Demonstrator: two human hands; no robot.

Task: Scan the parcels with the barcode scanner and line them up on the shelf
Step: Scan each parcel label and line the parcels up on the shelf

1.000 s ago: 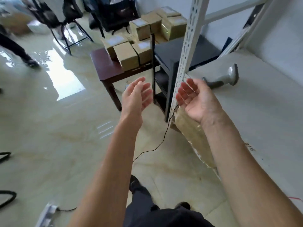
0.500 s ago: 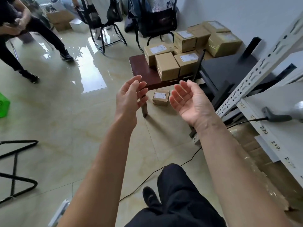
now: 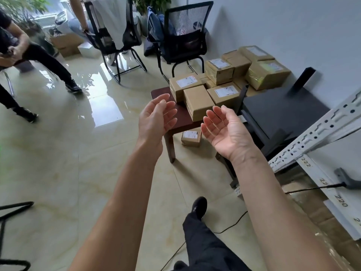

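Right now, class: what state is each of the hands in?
Left hand: open, holding nothing.
Right hand: open, palm up, holding nothing.

The single head-worn camera is looking forward and down from the person's own height, taking in a wide angle. It is facing the tiled floor (image 3: 58,173) and the parcels (image 3: 199,102) stacked on the low table's (image 3: 162,94) far edge. Both forearms are reaching in close from the bottom; the shelf (image 3: 320,132) is crossing the right edge.
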